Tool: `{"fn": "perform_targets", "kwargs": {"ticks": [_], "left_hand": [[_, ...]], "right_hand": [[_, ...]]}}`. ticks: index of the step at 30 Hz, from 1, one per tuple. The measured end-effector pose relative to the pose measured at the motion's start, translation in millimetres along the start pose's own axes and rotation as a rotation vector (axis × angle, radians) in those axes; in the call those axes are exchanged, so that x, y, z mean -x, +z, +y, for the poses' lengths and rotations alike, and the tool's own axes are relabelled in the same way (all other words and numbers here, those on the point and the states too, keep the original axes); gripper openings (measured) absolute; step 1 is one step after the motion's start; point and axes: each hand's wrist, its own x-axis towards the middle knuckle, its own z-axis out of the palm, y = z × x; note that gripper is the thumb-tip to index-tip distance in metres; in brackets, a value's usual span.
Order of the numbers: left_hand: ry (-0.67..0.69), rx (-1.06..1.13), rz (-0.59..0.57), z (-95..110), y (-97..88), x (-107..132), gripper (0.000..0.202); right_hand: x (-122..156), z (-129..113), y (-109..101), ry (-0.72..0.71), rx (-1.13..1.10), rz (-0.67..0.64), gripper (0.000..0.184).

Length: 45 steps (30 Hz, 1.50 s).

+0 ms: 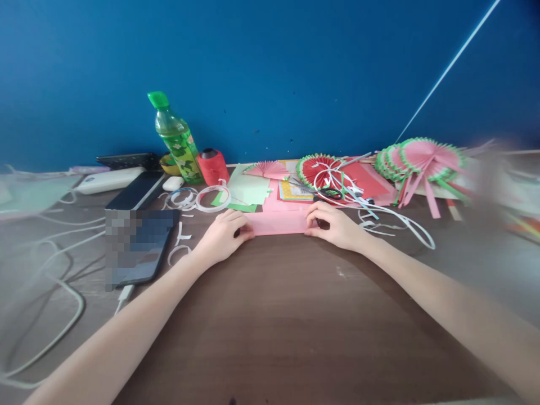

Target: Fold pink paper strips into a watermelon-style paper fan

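A narrow strip of pink paper [279, 223] lies crosswise on the brown table, between my two hands. Its left end is pinched between the thumb and fingers of my left hand [230, 232]. At the opposite end, my right hand [331, 225] grips the paper in the same way, fingertips above and thumb at the near edge. Just behind the strip are pale green paper sheets [248, 188] and a pleated pink paper fan [266, 169]. Black-handled scissors [329, 194] lie behind my right hand, partly covered by white cable.
To the left are a phone [145, 247] with a charging cable, tape rolls [213, 198], a red thread spool [213, 167] and a green-capped bottle [179, 140]. Pink-and-green paper fans [430, 160] and a coiled white cable [405, 216] sit at the right. A blue wall [270, 79] closes off the back.
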Motion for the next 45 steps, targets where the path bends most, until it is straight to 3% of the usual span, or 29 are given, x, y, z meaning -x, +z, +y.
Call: {"fn": "perform_targets", "kwargs": {"ticks": [9,14,17,21,27,34,45], "left_hand": [[-0.037,-0.033,-0.002,2.5,3.6,-0.3,0.008],[-0.015,-0.082,-0.016,4.3,4.0,-1.6,0.012],[0.029,-0.104,-0.02,6.7,4.8,-1.6,0.016],[0.146,-0.146,-0.1,9.6,8.2,-1.1,0.049],[0.168,-0.192,-0.158,10.5,10.6,-2.3,0.061],[0.1,-0.072,-0.131,5.1,6.2,-4.2,0.049],[0.088,0.011,0.038,7.4,0.4,4.2,0.025]], "right_hand": [[-1.7,-2.9,2.9,0.045,0.009,0.035,0.016],[-1.0,-1.3,5.0,0.079,0.028,0.046,0.004],[-1.4,-1.3,6.9,-0.015,0.08,0.008,0.025],[-4.0,-4.9,9.1,-0.162,0.181,-0.137,0.055],[-5.9,-8.2,11.2,-0.16,0.271,-0.234,0.068],[-4.6,-4.2,7.9,-0.114,0.208,-0.147,0.058],[3.6,-0.8,-1.6,-0.172,0.134,0.014,0.024]]}}
